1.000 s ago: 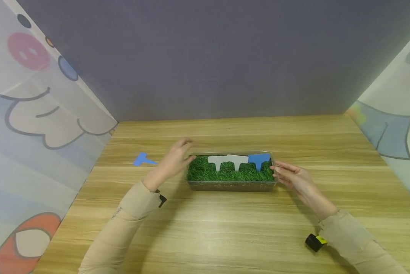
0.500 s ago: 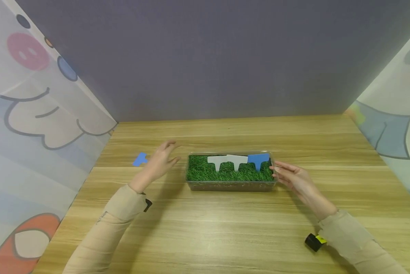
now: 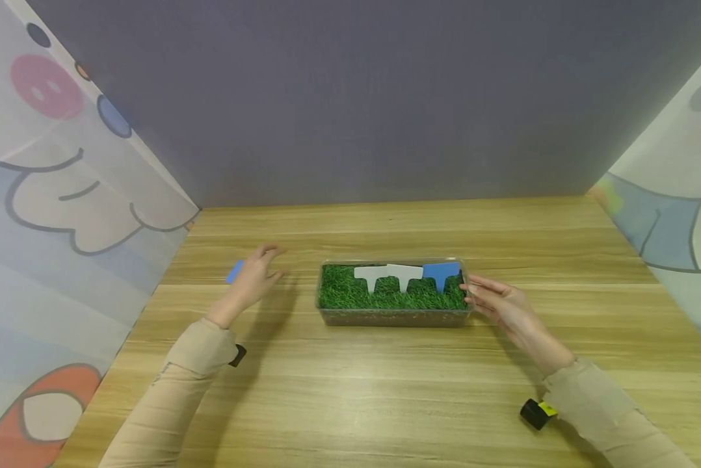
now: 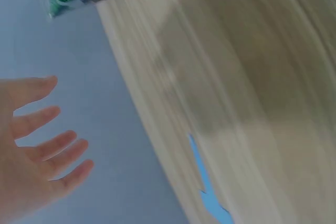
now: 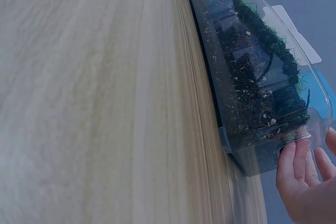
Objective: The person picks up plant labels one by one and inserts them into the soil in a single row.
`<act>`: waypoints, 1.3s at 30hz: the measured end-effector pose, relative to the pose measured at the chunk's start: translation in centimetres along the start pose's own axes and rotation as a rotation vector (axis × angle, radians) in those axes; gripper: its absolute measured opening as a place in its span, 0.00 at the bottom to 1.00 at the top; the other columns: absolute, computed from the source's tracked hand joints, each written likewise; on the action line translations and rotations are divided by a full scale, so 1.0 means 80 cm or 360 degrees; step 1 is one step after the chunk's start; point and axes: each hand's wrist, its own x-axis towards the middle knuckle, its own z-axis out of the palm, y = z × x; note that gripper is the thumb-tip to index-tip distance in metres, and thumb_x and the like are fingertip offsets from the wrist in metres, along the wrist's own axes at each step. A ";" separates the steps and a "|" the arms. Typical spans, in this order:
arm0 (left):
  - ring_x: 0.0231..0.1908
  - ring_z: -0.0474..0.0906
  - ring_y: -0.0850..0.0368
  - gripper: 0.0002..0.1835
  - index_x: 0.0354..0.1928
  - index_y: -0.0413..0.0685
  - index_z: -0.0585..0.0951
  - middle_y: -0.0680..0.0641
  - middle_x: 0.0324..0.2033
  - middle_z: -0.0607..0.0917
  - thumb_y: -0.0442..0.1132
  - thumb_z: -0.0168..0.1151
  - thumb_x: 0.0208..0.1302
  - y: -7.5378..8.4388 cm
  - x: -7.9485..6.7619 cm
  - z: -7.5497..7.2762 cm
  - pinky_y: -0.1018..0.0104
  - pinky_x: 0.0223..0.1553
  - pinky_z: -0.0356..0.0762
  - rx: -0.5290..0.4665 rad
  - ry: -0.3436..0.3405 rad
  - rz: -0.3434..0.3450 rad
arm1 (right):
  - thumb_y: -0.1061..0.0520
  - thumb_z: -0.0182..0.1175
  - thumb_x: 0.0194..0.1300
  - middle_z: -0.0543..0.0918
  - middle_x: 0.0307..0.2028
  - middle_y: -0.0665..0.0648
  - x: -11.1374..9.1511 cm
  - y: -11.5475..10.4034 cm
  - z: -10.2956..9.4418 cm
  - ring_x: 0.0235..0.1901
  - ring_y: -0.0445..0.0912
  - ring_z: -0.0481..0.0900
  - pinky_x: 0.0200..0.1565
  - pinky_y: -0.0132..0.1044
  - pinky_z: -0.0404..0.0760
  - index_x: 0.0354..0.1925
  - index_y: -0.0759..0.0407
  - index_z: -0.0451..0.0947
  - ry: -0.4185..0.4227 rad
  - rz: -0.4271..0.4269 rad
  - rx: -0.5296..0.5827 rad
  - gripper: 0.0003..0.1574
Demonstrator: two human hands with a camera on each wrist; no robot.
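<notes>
A clear plastic planter box [image 3: 397,318], filled with green grass over dark soil, sits on the table. Two white T-shaped plant labels [image 3: 404,272] and a blue plant label [image 3: 441,270] stand in its grass. My right hand [image 3: 508,312] holds the box's right end, fingers against the end wall at the rim. My left hand [image 3: 248,285], fingers spread and holding nothing, hovers left of the box. Partly hidden behind it in the head view, another blue plant label [image 4: 209,198] lies on the table; the left wrist view shows its pointed stem.
The wooden table [image 3: 374,390] runs back to a grey panel [image 3: 385,104]. Cartoon-printed sheets [image 3: 64,162] stand along both sides. A black wrist camera [image 3: 536,414] sits by the right sleeve.
My left hand has moved left from the box's left end to beside the loose blue plant label, covering more of it. The right hand and the box stay in place.
</notes>
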 end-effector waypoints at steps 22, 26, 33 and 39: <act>0.53 0.59 0.28 0.27 0.57 0.28 0.62 0.25 0.53 0.61 0.35 0.55 0.59 -0.072 -0.011 -0.011 0.39 0.53 0.60 -0.0059 -0.0112 -0.0394 | 0.60 0.57 0.59 0.81 0.39 0.44 0.001 0.001 0.001 0.38 0.38 0.79 0.46 0.29 0.75 0.48 0.51 0.75 0.0020 0.0012 -0.0114 0.17; 0.53 0.58 0.27 0.26 0.58 0.28 0.61 0.24 0.53 0.60 0.36 0.54 0.61 -0.082 -0.012 -0.014 0.38 0.52 0.60 -0.0098 -0.0137 -0.0451 | 0.59 0.58 0.58 0.81 0.39 0.43 0.001 0.001 0.001 0.38 0.38 0.79 0.46 0.29 0.74 0.50 0.52 0.73 0.0047 0.0031 -0.0134 0.19; 0.51 0.59 0.26 0.26 0.58 0.27 0.60 0.23 0.53 0.60 0.35 0.52 0.62 -0.099 -0.015 -0.015 0.37 0.51 0.61 -0.0128 -0.0177 -0.0506 | 0.59 0.57 0.59 0.81 0.40 0.44 0.000 0.001 0.001 0.39 0.38 0.79 0.46 0.29 0.75 0.51 0.53 0.73 0.0055 0.0032 -0.0139 0.19; 0.51 0.59 0.24 0.27 0.58 0.23 0.59 0.20 0.53 0.58 0.34 0.52 0.61 -0.110 -0.015 -0.016 0.35 0.50 0.60 -0.0144 -0.0201 -0.0565 | 0.60 0.56 0.59 0.81 0.40 0.45 -0.001 0.002 0.002 0.38 0.38 0.79 0.45 0.28 0.75 0.49 0.52 0.74 0.0051 0.0022 -0.0117 0.18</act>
